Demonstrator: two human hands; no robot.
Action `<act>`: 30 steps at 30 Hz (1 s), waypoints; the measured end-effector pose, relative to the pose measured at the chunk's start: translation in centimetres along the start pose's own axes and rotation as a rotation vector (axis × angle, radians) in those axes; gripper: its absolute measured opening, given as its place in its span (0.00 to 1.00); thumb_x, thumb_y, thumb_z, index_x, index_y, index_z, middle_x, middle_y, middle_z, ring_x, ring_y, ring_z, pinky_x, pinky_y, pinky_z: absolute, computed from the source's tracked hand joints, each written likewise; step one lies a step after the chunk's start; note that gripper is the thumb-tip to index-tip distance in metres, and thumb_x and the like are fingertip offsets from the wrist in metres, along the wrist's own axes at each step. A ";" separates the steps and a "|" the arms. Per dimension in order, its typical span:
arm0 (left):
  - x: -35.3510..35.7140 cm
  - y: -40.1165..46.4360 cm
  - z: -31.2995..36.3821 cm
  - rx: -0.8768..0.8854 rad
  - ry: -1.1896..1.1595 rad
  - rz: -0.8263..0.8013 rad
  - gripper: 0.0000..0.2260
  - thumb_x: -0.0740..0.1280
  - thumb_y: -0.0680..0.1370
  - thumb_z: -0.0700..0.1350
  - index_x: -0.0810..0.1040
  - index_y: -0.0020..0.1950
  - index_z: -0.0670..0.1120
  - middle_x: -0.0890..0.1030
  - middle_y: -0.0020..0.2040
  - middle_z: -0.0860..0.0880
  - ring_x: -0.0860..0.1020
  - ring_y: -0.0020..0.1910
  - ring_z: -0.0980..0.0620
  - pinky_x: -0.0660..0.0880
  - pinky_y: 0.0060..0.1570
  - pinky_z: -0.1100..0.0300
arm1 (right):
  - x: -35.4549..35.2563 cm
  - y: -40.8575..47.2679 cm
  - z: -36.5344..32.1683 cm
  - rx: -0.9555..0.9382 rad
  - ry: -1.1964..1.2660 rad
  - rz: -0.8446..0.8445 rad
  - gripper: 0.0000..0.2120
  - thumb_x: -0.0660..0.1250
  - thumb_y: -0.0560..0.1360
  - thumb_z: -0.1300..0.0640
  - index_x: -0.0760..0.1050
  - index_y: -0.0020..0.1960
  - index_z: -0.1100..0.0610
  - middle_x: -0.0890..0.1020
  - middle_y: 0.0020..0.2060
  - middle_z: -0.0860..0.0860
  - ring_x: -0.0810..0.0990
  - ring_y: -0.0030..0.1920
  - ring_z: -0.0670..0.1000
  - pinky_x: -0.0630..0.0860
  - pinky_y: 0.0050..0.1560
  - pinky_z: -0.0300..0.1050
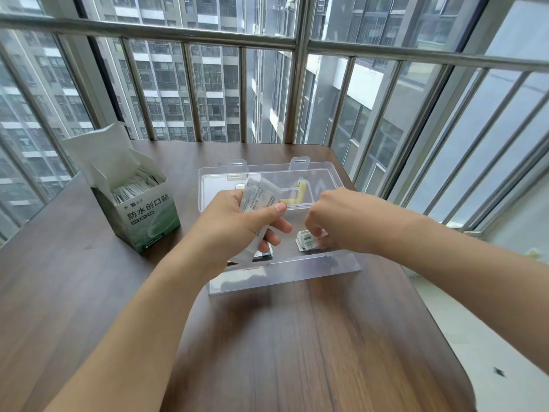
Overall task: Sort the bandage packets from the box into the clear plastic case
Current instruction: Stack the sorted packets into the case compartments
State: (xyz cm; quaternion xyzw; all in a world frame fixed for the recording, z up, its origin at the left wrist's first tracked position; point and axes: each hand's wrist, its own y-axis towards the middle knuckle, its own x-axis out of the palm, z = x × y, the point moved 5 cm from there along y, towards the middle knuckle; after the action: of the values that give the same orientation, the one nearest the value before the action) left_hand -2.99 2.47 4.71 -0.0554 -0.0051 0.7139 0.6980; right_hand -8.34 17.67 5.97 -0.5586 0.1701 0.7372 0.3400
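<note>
Head view, nearest first: two bare forearms reach across the wooden table (297, 337) into the clear plastic case (285, 270), whose front wall stands just before the hands. The left hand (237, 224) grips a small sheaf of bandage packets (261, 194), thumb pressed across them and fingers curled behind; their long axis runs upright and a little tilted, upper ends leaning toward the far side of the case. The right hand (332, 221) hangs knuckles-up with fingers curled down onto a small stack of packets (306, 240) lying flat on the case floor; whether it pinches them or only touches them I cannot tell. That stack sits just right of the left hand, so the sheaf has to travel right and down, and turn flat, to join it; the right hand is the nearer one to that spot. Farther back a yellowish strip (297, 197) lies in the case. Beyond, to the left, the open box (148, 218) holds many more packets.
</note>
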 end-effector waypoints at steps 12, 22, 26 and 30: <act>0.0 0.0 0.0 0.012 -0.026 -0.010 0.09 0.71 0.78 0.43 0.80 0.54 0.38 0.86 0.42 0.40 0.78 0.29 0.51 0.76 0.28 0.62 | -0.6 0.7 -0.5 -0.108 -0.165 -0.043 0.05 0.69 0.75 0.54 0.80 0.51 0.52 0.77 0.37 0.48 0.79 0.38 0.57 0.73 0.36 0.45; -0.6 0.4 -0.3 -0.047 -0.207 0.032 0.06 0.69 0.80 0.42 0.77 0.46 0.41 0.80 0.35 0.44 0.77 0.28 0.52 0.76 0.27 0.63 | -3.8 -0.2 1.9 0.024 0.794 0.292 0.11 0.79 0.70 0.53 0.82 0.50 0.53 0.82 0.36 0.47 0.79 0.34 0.44 0.78 0.37 0.42; -1.0 0.4 -0.2 -0.056 -0.337 0.093 0.07 0.68 0.81 0.44 0.77 0.48 0.40 0.78 0.31 0.47 0.77 0.28 0.52 0.76 0.29 0.61 | -5.5 -0.6 -0.7 0.129 1.306 0.341 0.37 0.80 0.59 0.40 0.74 0.66 0.46 0.81 0.54 0.43 0.83 0.50 0.44 0.82 0.49 0.42; -1.1 0.2 -0.1 -0.096 -0.504 0.046 0.15 0.62 0.83 0.51 0.77 0.52 0.39 0.80 0.32 0.46 0.81 0.31 0.48 0.78 0.31 0.58 | -3.6 0.9 -4.7 0.316 1.452 0.379 0.40 0.85 0.57 0.46 0.73 0.65 0.49 0.81 0.50 0.46 0.83 0.41 0.45 0.84 0.46 0.47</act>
State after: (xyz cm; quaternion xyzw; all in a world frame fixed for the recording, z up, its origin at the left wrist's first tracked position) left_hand -3.15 1.38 4.64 0.0910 -0.2117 0.7198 0.6549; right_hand -5.14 13.00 7.71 -0.8088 0.5469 0.1980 0.0865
